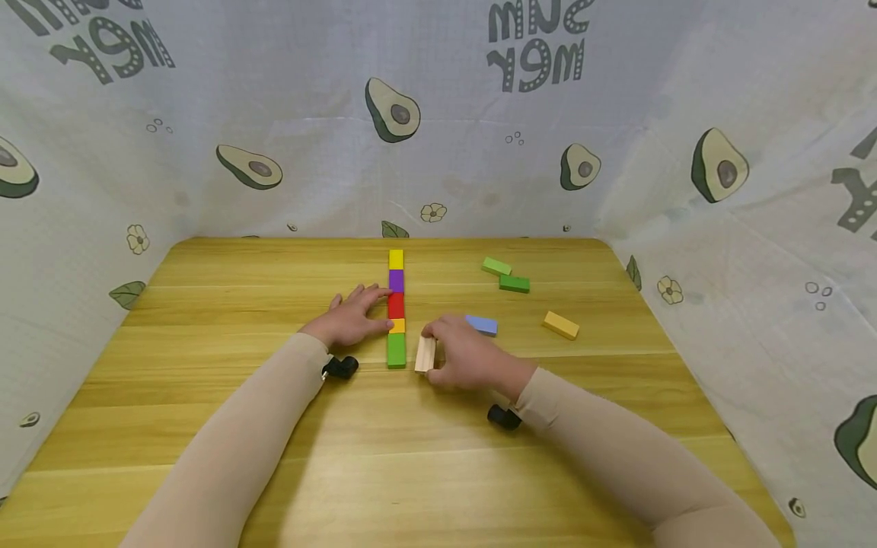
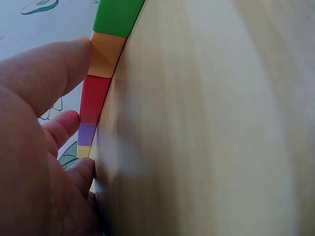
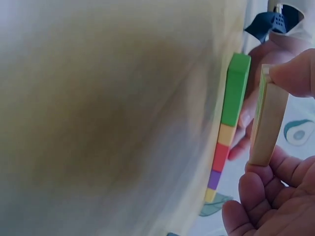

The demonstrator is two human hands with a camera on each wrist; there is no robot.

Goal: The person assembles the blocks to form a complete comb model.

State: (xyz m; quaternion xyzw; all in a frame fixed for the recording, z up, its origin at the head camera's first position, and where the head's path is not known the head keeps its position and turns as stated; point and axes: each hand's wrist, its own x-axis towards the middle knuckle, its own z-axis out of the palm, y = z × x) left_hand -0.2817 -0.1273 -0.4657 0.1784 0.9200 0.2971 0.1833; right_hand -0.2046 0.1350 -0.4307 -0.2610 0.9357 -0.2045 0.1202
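Sleeves (image 1: 233,434): were stretched over the table (image 1: 397,472).
Right hand (image 1: 473,354): pale block (image 1: 425,355) was pinched end to end, just right of the coloured row (image 1: 396,305).
Left hand (image 1: 348,317): was spread loosely against the row's left side, nothing gripped.
Row risk: skewing was judged possible through uneven left-hand pressure or a bumped block.

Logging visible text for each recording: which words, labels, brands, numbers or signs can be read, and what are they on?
"sum / mer": mirror-reversed, on the cloth, right of centre.
"mer": mirror-reversed, on the cloth at upper left; the line above is cut off.
Letters at the cloth's right edge: cut off, unreadable.
Blocks: no readable text.
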